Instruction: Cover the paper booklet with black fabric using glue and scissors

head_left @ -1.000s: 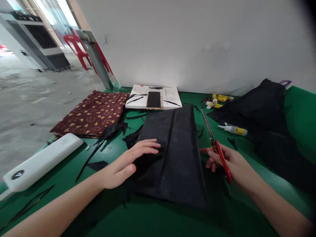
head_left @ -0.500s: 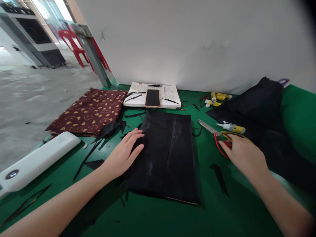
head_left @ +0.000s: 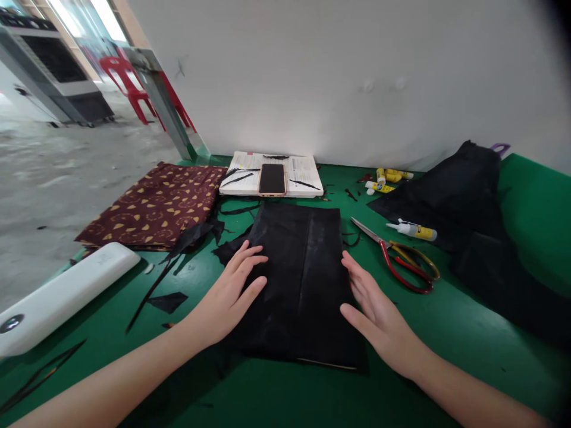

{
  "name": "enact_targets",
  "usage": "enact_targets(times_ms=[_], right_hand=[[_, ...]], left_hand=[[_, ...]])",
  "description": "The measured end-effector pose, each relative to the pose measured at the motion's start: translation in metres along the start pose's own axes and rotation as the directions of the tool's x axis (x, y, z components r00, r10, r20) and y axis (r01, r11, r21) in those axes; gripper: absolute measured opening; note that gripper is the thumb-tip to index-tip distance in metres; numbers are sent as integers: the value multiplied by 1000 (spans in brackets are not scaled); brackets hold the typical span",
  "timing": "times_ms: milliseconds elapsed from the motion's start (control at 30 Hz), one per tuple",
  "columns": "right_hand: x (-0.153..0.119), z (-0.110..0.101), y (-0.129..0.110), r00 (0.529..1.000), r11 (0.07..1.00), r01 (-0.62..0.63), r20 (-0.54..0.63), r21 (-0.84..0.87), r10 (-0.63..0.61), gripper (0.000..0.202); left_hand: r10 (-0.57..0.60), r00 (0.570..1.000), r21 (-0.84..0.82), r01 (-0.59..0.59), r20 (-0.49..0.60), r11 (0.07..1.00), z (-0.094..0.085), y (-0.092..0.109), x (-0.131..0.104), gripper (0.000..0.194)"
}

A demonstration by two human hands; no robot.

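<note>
The head camera looks forward and down (quite near) over the green table (head_left: pixel 468 324)

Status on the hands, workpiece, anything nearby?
Left hand open on black piece. Right hand open at its right edge. Piece flat. Scissors beside it, unheld.

From my distant post I see a simple indoor place for craft work: scissors (head_left: pixel 384 243), a glue bottle (head_left: pixel 414 230) and black scraps (head_left: pixel 168 302) lie on the green tabletop (head_left: pixel 473 321). Beyond it, I notice a grey floor (head_left: pixel 102 160), a red plastic chair (head_left: pixel 134 93) and what looks like an air cooler (head_left: pixel 56 59); home or workshop, I cannot tell.
</note>
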State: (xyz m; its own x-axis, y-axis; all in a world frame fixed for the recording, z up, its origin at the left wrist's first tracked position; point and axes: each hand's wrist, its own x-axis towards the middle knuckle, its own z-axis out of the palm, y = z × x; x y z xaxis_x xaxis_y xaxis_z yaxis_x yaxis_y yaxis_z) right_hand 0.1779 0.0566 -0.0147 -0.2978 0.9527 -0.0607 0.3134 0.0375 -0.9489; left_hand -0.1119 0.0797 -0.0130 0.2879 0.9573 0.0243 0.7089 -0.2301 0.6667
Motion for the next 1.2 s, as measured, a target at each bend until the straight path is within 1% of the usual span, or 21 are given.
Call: enact_targets(times_ms=[67, 133, 200, 233, 267, 300, 367, 400, 433, 467, 500, 567, 600, 633, 700, 800, 867, 933, 1000, 1100, 1200], right_hand=[[3, -3, 2, 1000, 1000, -5, 4, 21, 5, 66], [7, -7, 4, 1000, 999, -1, -31, 41, 2, 67], [13, -12, 4, 994, 999, -1, -112, 36, 5, 66], [15, -15, 3, 988, 1000, 0, -156, 17, 2, 64], [18, -17, 1, 982, 1000, 9, -190, -18, -12, 61], [22, -20, -2, 978, 997, 26, -207, -71, -40, 58], [31, -23, -11, 976, 968, 93, -170, -232, -134, 52], [36, -23, -17, 975, 938, 131, -130, -320, -181, 52], [43, -22, -24, 973, 899, 163, -86, -406, -215, 52], [51, -20, -31, 971, 862, 211, -5, -460, -240, 49], [59, -17, -38, 962, 830, 270, 95, -489, -257, 46], [77, -9, -50, 918, 768, 392, 273, -507, -288, 45], [86, -3, -53, 883, 736, 454, 365, -503, -296, 45], [93, 2, -56, 858, 714, 492, 413, -498, -304, 47], [107, 13, -55, 820, 663, 556, 462, -501, -338, 52], [119, 25, -44, 797, 572, 596, 501, -563, -338, 62], [125, 27, -33, 815, 522, 575, 494, -630, -302, 68], [131, 25, -23, 852, 503, 523, 443, -688, -279, 73], [138, 18, -14, 894, 507, 447, 360, -737, -266, 79], [149, 3, -3, 952, 524, 292, 192, -800, -237, 88], [157, -9, 7, 978, 543, 154, 49, -825, -203, 95]], left_hand=[[-6, 1000, -30, 7, 12, 1000, 3, 3, -4, 35], [24, 1000, 26, -24, -7, 999, 7, 7, -11, 32], [128, 990, 178, -118, -50, 977, 11, 13, -17, 30], [214, 975, 263, -193, -53, 945, 12, 17, -20, 31], [312, 950, 326, -289, -19, 900, 13, 22, -21, 34], [406, 913, 356, -394, 44, 847, 13, 29, -20, 39], [558, 804, 315, -594, 207, 740, 12, 42, -14, 52], [621, 732, 264, -681, 280, 683, 12, 49, -7, 60], [676, 649, 200, -756, 349, 623, 13, 56, 0, 64], [721, 564, 125, -814, 401, 567, 16, 62, 8, 65], [747, 504, 58, -843, 434, 535, 19, 67, 16, 64], [753, 453, -23, -850, 477, 526, 27, 74, 29, 66], [760, 434, -53, -852, 485, 521, 32, 76, 33, 67], [764, 422, -77, -851, 488, 520, 37, 77, 35, 69], [765, 413, -111, -843, 494, 526, 44, 78, 36, 74], [753, 423, -130, -824, 504, 551, 49, 77, 32, 77], [751, 425, -137, -820, 505, 556, 49, 76, 31, 76], [755, 419, -143, -821, 505, 552, 48, 75, 31, 75], [756, 413, -143, -825, 508, 547, 47, 74, 31, 74], [754, 406, -136, -831, 516, 540, 48, 74, 30, 75], [775, 405, -134, -841, 485, 523, 46, 78, 29, 73]])
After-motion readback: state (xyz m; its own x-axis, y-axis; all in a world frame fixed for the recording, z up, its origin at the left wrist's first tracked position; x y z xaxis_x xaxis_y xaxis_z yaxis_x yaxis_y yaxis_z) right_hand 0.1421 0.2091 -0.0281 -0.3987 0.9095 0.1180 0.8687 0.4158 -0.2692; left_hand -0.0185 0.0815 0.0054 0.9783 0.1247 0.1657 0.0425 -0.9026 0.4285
